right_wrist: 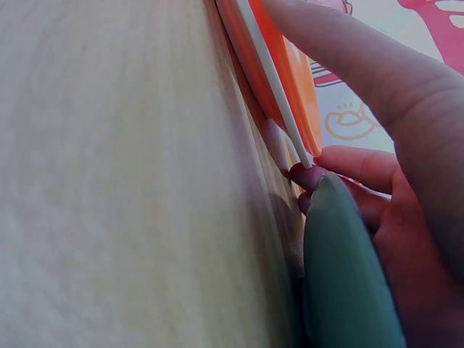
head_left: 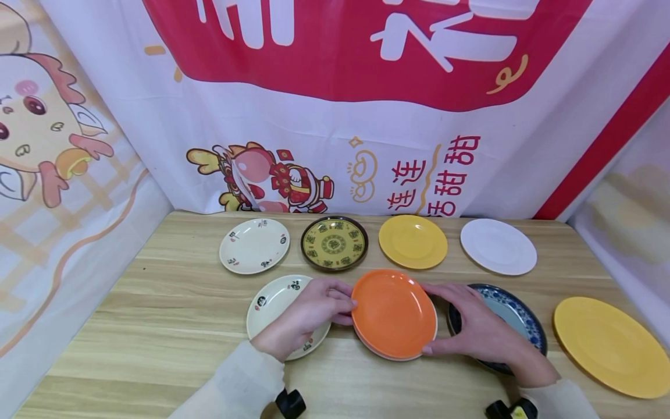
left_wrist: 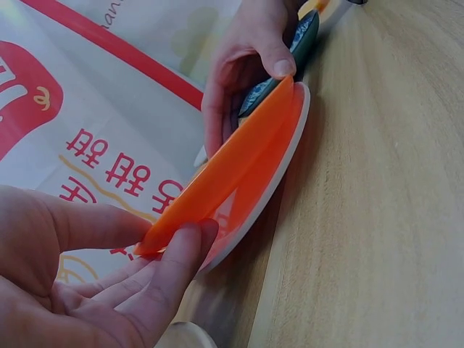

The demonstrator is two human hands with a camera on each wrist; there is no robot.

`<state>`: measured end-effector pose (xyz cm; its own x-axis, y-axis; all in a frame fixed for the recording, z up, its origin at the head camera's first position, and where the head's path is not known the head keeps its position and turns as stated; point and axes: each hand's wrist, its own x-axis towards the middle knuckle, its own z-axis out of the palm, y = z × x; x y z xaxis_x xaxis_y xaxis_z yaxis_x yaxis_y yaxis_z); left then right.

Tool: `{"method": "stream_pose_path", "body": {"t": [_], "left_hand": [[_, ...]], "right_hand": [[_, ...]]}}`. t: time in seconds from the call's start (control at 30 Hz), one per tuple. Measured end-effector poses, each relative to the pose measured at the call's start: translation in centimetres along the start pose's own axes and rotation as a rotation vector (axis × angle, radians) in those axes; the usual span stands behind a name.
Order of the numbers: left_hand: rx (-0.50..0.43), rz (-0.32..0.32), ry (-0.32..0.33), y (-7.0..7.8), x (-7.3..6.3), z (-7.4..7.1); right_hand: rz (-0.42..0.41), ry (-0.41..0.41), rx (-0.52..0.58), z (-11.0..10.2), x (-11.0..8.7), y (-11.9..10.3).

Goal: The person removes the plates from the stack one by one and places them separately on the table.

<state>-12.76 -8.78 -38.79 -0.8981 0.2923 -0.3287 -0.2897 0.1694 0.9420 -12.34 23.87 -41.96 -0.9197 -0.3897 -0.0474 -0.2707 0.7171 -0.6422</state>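
Note:
In the head view, an orange plate (head_left: 394, 314) sits over a white-rimmed plate (left_wrist: 303, 119), whose pale edge peeks out below. My left hand (head_left: 316, 311) pinches the orange plate's left rim, thumb on top and fingers beneath. The left wrist view shows the orange plate tilted, with a gap above the lower plate at that side. My right hand (head_left: 478, 329) grips around the right edge, thumb at the near side and fingers at the far side. Under the left wrist lies a cream plate (head_left: 269, 314); a blue-patterned plate (head_left: 515, 317) lies partly hidden beneath the right hand.
Along the back of the wooden table (head_left: 152, 326) stand a cream patterned plate (head_left: 255, 246), a brown-rimmed olive plate (head_left: 334, 243), a small yellow plate (head_left: 413, 241) and a white plate (head_left: 498, 246). A larger yellow plate (head_left: 612, 347) lies far right. Printed cloth (head_left: 324, 122) hangs behind.

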Motion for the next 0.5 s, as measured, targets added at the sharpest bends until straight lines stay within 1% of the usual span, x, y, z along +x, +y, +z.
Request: {"method": "stream_pose_path", "body": {"t": [0.5], "left_hand": [[-0.046,0.003,-0.01,-0.37,0.06,-0.07]], "right_hand": [[-0.015,0.009,0.002,0.08,0.03,0.07]]}}
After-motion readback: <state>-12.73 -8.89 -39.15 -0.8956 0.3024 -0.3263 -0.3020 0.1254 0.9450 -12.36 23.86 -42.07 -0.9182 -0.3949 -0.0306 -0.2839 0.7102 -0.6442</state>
